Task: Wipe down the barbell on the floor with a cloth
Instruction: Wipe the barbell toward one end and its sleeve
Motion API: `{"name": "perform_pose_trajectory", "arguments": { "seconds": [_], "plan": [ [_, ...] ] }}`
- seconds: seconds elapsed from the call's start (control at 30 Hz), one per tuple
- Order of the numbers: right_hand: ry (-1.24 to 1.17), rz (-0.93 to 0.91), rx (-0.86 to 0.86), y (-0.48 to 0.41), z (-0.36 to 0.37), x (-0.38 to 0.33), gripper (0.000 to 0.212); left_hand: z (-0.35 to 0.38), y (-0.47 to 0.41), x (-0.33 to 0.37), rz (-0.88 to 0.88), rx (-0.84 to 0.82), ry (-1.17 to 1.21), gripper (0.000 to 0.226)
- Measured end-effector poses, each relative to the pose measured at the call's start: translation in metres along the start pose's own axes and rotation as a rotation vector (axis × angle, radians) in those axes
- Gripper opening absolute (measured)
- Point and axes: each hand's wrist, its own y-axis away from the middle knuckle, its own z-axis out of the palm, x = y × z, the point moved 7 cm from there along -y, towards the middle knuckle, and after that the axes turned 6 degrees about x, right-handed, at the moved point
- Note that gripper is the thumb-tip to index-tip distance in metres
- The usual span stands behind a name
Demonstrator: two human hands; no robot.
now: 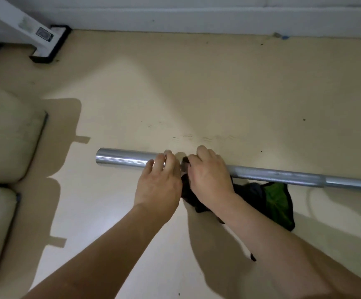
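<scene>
The barbell (283, 176) lies on the floor (196, 93), with one sleeve end in view and the shaft running out of frame. The black-and-green cloth (276, 201) is bunched against the bar where sleeve meets shaft, gripped there by the right hand (207, 175), while the left hand (160, 182) curls over the sleeve just beside it. Wiping looks under way, but in this dim view I cannot tell which stretches are already clean.

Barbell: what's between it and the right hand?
The dark cloth, bunched under the right hand on the barbell; the head view shows it.
</scene>
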Motion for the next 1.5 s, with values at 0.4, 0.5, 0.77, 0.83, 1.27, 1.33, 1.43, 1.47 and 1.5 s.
{"name": "perform_pose_trajectory", "arguments": {
  "seconds": [0.4,0.5,0.77,0.83,1.27,1.33,1.43,1.47,1.5],
  "plan": [
    [-0.033,0.060,0.045,0.017,-0.005,0.006,0.007,0.004,0.016,0.003,0.022,-0.067,-0.026,0.064],
    [0.016,0.252,0.152,0.045,-0.038,0.055,0.004,0.003,0.018,0.003,0.012,-0.075,-0.085,0.068],
    [-0.029,0.063,0.043,0.023,-0.005,0.002,0.006,-0.004,0.012,0.010,0.006,-0.118,-0.092,0.053],
    [0.031,0.158,0.059,0.042,-0.030,0.041,0.006,-0.004,0.012,0.007,-0.007,-0.114,-0.060,0.058],
    [0.012,0.207,0.048,0.031,-0.028,0.043,0.008,0.003,0.016,0.007,-0.012,-0.097,-0.011,0.070],
    [0.029,0.363,0.085,0.037,-0.036,0.066,0.014,0.005,0.018,0.009,-0.026,-0.108,-0.011,0.072],
    [0.023,0.275,0.049,0.014,-0.010,0.026,0.011,0.006,0.018,0.013,-0.014,-0.116,0.000,0.074],
    [0.022,0.184,0.033,0.009,-0.002,0.006,0.010,0.007,0.018,0.014,-0.011,-0.112,-0.005,0.074],
    [0.028,0.083,0.012,0.008,0.002,-0.005,0.010,0.007,0.017,0.015,-0.007,-0.111,-0.016,0.074]
  ]
}}
